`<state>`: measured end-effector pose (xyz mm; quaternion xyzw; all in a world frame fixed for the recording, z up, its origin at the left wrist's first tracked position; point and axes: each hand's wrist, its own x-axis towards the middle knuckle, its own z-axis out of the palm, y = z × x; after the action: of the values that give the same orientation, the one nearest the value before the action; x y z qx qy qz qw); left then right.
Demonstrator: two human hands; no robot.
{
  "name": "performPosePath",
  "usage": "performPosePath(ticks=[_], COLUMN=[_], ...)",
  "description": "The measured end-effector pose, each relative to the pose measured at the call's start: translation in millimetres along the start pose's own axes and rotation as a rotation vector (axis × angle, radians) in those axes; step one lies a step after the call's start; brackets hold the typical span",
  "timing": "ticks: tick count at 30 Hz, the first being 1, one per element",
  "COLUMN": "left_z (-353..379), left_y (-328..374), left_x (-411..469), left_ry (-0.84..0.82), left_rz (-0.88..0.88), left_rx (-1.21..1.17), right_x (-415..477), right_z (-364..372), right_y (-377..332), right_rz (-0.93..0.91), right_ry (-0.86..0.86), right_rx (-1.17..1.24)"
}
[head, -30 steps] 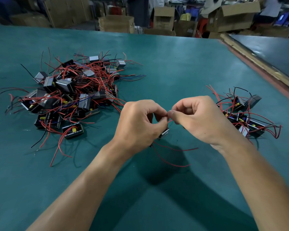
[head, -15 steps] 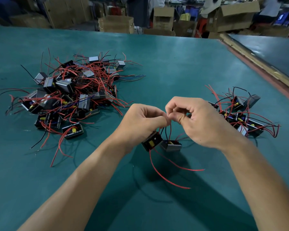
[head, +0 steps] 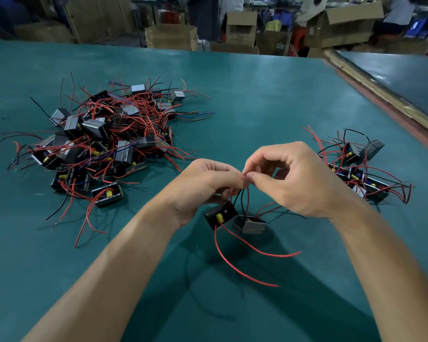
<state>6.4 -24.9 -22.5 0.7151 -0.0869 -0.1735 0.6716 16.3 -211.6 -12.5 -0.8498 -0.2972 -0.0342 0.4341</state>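
Nearest me, two loose red leads [head: 235, 265] trail off toward 6 o'clock on the green table [head: 269, 102]. Just past them, dead centre, two small units hang by their wires: black module [head: 220, 215] w/ a yellow cap showing, and grey module [head: 252, 225] right beside it at 3. Can't tell if they touch the table.

Left hand [head: 203, 186] and right hand [head: 299, 183] meet tip to tip, each thumb + index pinching the wire ends [head: 247, 201], other fingers curled. Prob twisting leads to join the pair, so the bodies dangle free.

Big pile [head: 104, 144] at 10 looks like stock; small pile [head: 361, 169] at 3 prob the done ones imo. Cardboard boxes [head: 171, 37] at 12. No readable labels or brands anywhere.
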Motion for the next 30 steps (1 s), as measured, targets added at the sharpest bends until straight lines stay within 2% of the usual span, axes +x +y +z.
performPosePath(ticks=[10, 13, 19, 25, 30], left_z=[-2.9, -2.9, -3.6, -5.3, -6.2], left_y=[-1.1, -0.6, -4.2, -5.7, -9.4], left_x=[0.3, 0.6, 4.0, 3.1, 5.9], left_ry=[-0.147, -0.170, -0.036, -0.005, 0.069], left_rz=[-0.096, -0.083, -0.021, 0.004, 0.061], left_rx=[-0.174, -0.189, -0.101, -0.027, -0.014], right_x=[-1.7, -1.0, 0.9, 2.6, 2.9], right_z=[-2.2, -0.6, 0.7, -0.1, 2.0], right_y=[-3.4, -1.3, 1.7, 4.4, 6.8], right_rz=[-0.001, -0.010, -0.015, 0.055, 0.157], right_ry=[-0.099, -0.055, 0.023, 0.138, 0.062], right_rx=[0.012, 0.010, -0.017, -0.034, -0.111])
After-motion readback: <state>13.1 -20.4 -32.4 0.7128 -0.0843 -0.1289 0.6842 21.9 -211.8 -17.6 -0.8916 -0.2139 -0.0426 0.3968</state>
